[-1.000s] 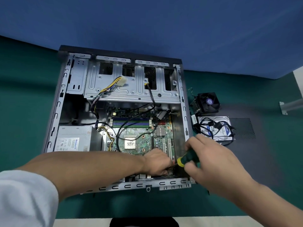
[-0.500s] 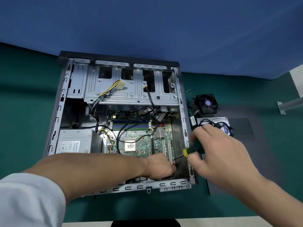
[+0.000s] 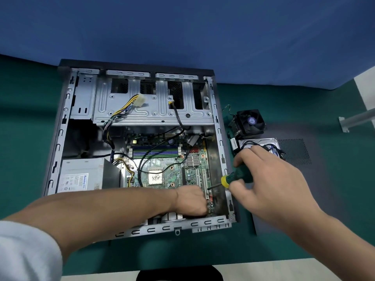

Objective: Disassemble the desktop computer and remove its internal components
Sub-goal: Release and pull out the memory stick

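— How far has it got?

— The desktop computer case (image 3: 67, 126) lies open on its side on the green bench (image 3: 324, 199), and some parts are already out: a cooler fan (image 3: 250, 122) and a hard drive (image 3: 269, 146) wrapped in cables sit just beside the case on its right. Inside, the drive cage (image 3: 154, 106) looks bare, but the power supply (image 3: 85, 175) and the motherboard (image 3: 172, 171) are in place, cables draped over both. I'd say roughly halfway, with the board probably next.

— And the hands?

— The right hand (image 3: 269, 183) grasps a green screwdriver (image 3: 235, 177) with a yellow collar, its tip pointed down at the board's near right corner. The left hand (image 3: 190, 201) is down in that same corner, fingers curled under.

— Holding something?

— I can't tell; the knuckles cover it. Whether the tip sits on a screw is too small to make out, and the forearm hides the board's near edge.
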The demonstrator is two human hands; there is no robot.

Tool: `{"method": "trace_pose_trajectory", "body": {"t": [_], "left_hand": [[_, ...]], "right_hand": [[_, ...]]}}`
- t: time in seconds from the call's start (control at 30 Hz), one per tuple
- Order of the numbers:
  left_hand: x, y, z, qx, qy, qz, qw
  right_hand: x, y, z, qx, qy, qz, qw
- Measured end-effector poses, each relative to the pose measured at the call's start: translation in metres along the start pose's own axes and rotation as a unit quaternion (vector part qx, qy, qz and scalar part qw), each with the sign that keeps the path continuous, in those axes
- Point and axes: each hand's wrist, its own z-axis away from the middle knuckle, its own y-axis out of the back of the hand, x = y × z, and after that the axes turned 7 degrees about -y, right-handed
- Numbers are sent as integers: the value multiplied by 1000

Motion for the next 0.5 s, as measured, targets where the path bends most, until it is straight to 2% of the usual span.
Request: {"method": "trace_pose_trajectory", "body": {"t": [0.03, 0.13, 0.2, 0.3, 0.37, 0.5], "left_hand": [[2, 13, 1, -43, 23, 21, 999], [9, 19, -2, -84, 66, 28, 994], [8, 19, -5, -63, 50, 17, 997], [6, 9, -8, -22, 62, 62, 996], [5, 4, -4, 11, 112, 124, 986], [7, -14, 9, 104, 227, 235, 939]], "right_hand": [[0, 0, 1, 4, -1, 0, 1000], [1, -1, 1, 5, -2, 4, 1000], [1, -1, 0, 5, -2, 4, 1000], [-1, -1, 2, 0, -5, 6, 1000], [0, 0, 3, -1, -7, 5, 1000], [1, -1, 4, -21, -4, -5, 1000]]}}
